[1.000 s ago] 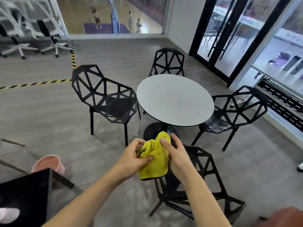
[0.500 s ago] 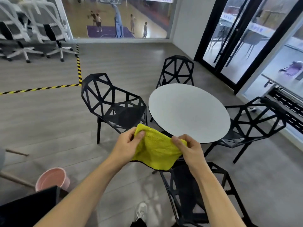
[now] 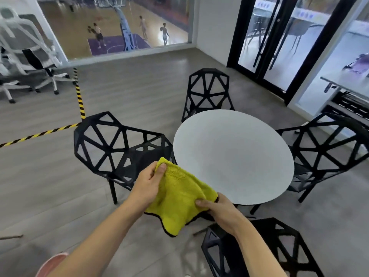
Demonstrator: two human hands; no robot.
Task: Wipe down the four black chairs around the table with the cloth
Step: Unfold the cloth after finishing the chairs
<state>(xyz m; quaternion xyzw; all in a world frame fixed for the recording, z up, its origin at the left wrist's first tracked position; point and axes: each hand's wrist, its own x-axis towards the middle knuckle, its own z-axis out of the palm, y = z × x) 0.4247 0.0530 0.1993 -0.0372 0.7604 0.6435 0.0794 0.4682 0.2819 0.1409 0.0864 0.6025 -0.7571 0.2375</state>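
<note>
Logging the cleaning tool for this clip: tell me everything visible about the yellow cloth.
The cloth is yellow-green, plush like microfibre, with a thin dark edge along its wavy lower hem. It is spread open, sagging between two grips: the left hand pinches its upper corner, the right hand pinches its right edge. It hangs in the air by the table's near rim, touching no chair.

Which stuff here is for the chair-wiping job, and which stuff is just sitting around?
For the job:
- yellow cloth, held spread between the left hand and right hand
- left chair
- far chair
- right chair
- near chair

Just sitting around:
- round white table
- white office chairs
- striped floor tape
- pink bucket
</note>
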